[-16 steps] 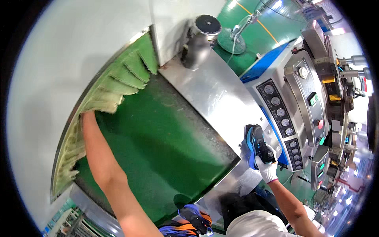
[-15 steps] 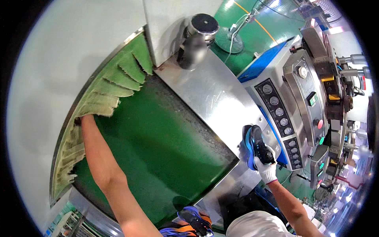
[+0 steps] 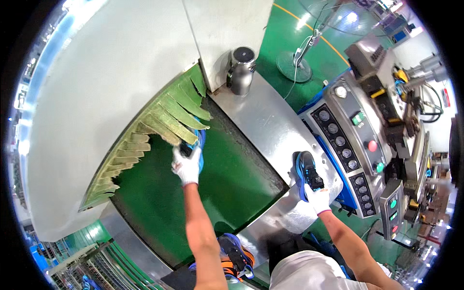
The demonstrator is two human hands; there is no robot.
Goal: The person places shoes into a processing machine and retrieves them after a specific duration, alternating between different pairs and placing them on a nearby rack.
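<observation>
My left hand (image 3: pixel 186 167), in a white glove, is closed on the near end of a black and blue sneaker (image 3: pixel 200 152) over the green belt (image 3: pixel 232 174). That sneaker's far end lies under the hanging green fabric strips (image 3: pixel 166 116) of a curtain, so only part of it shows. On the metal ledge to the right, my right hand (image 3: pixel 318 199), also gloved in white, grips the near end of a second black and blue sneaker (image 3: pixel 306 166), which rests on the ledge with its toe pointing away.
Several shoes with blue and orange soles (image 3: pixel 236 258) sit at the belt's near edge. A steel flask (image 3: pixel 241 72) stands on the far part of the ledge. Beyond the ledge is a machine with gauges and buttons (image 3: pixel 355 130). A large pale housing (image 3: pixel 111 87) rises behind the curtain.
My left hand has come out from under the curtain strips and moved right, bringing a sneaker partly into view. My right hand stays at its sneaker on the ledge. The whole view has shifted.
</observation>
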